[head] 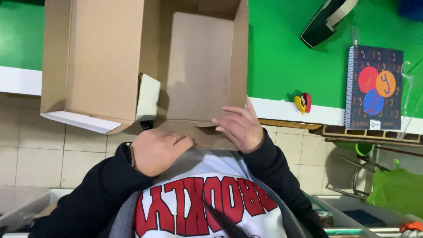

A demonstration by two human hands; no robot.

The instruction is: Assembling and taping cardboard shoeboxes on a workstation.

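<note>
While the cardboard box (145,66) filled the upper left and centre of the frame, lying open on the green table (282,57) with its near edge overhanging the rim, both hands worked at its lower flap. The left hand (156,150), lower centre, pressed knuckles-down against that flap, its grip closed into a loose fist on the card edge. The right hand (238,128) lay flat just beside it, fingers spread apart over the flap and pinching nothing.

As a judgement, the box could tip off the table toward the person, since much of it hung past the edge and only the hands steadied it. Uneven pressure might also crease the flap crookedly, or let the white-lined side flap (147,97) spring loose.

Counted: one box, two hands, one spiral notebook (374,88) at right, one small red-and-yellow object (302,102) near the table edge, and one dark tool (326,20) at the upper right, partly cropped.
</note>
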